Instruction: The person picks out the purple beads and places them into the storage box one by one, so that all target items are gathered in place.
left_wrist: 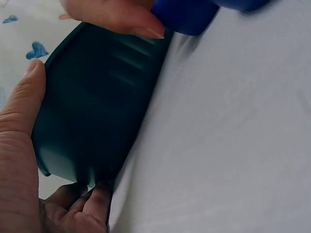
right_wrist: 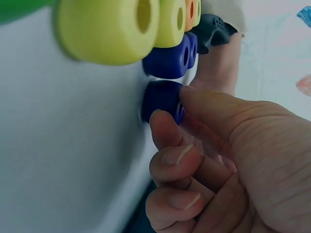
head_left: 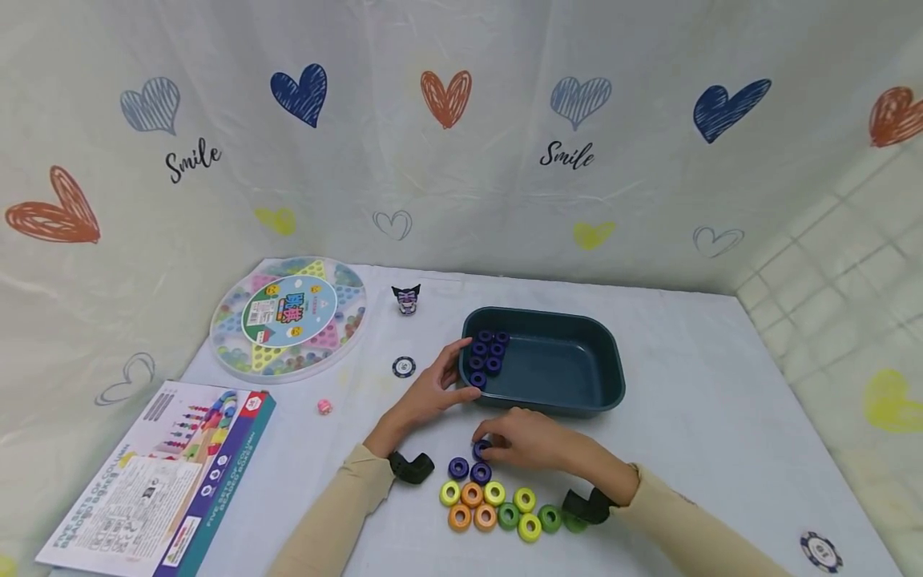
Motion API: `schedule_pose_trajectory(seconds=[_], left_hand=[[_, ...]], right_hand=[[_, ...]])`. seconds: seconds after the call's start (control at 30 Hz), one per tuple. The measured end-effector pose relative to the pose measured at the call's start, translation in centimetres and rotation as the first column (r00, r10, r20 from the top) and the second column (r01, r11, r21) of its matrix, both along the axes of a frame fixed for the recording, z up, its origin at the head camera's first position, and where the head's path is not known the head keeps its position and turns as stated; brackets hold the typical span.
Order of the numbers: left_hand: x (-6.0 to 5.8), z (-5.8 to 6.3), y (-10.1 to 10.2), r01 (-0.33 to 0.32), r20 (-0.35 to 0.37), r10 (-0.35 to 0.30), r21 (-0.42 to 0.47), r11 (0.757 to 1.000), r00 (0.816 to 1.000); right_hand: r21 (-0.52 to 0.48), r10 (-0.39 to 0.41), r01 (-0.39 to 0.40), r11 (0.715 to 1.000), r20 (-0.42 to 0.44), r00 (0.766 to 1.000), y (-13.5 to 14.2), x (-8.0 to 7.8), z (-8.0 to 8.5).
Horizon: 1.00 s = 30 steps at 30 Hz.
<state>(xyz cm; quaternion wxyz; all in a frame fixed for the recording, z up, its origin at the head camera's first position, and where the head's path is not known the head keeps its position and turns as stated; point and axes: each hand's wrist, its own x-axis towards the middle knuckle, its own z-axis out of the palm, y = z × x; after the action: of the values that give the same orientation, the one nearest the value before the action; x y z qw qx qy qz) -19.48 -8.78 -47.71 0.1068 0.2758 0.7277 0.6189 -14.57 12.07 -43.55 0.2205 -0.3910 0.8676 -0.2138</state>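
Purple bead (right_wrist: 162,101) | right hand (head_left: 526,438): pinching it, fingers curled | left hand (head_left: 430,389): gripping tray (head_left: 558,369) at left end

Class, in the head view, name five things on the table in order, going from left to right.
Box, game board, figurine, tray, far-right chip.

Round game board (head_left: 288,319), beads box (head_left: 155,481), figurine (head_left: 407,300)

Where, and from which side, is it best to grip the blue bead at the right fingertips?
Pinch the bead by its round outer wall, probably from the right: it lies flat, hole up, and two other blue beads crowd its near side.
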Motion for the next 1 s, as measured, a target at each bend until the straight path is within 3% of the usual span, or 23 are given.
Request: schedule_pose_trajectory(seconds=[0.07,0.23,0.3,0.47,0.63,0.83,1.0], left_hand=[[-0.1,-0.1,0.0,-0.006,0.009,0.006,0.001,1.000,1.000],[-0.9,-2.1,0.3,-0.042,0.006,0.042,-0.007,0.999,0.999],[-0.8,-2.0,0.2,-0.041,0.004,0.041,-0.013,0.999,0.999],[0.0,0.4,0.0,-0.007,0.027,0.007,-0.021,1.000,1.000],[0.1,0.5,-0.1,-0.007,0.034,0.008,-0.027,1.000,0.999],[-0.3,-0.9,-0.1,-0.029,0.029,0.030,-0.010,1.000,0.999],[-0.9,-2.6,0.2,-0.052,0.025,0.053,-0.029,0.998,0.998]], right_hand=[[-0.015,-0.013,0.013,1.000,0.006,1.000,0.6,0.2,0.1],[-0.051,-0.045,0.048,0.998,0.048,0.998,2.6,0.7,0.1],[-0.073,-0.053,0.059,0.996,0.079,0.995,3.6,0.7,0.0],[-0.143,-0.074,0.100,0.985,0.174,0.982,6.2,0.6,-0.5],[-0.175,-0.102,0.144,0.974,0.227,0.969,7.3,0.7,-1.2],[-0.175,-0.096,0.131,0.976,0.194,0.976,7.2,0.9,-1.9],[-0.156,-0.109,0.140,0.978,0.190,0.976,7.1,0.8,0.2]])
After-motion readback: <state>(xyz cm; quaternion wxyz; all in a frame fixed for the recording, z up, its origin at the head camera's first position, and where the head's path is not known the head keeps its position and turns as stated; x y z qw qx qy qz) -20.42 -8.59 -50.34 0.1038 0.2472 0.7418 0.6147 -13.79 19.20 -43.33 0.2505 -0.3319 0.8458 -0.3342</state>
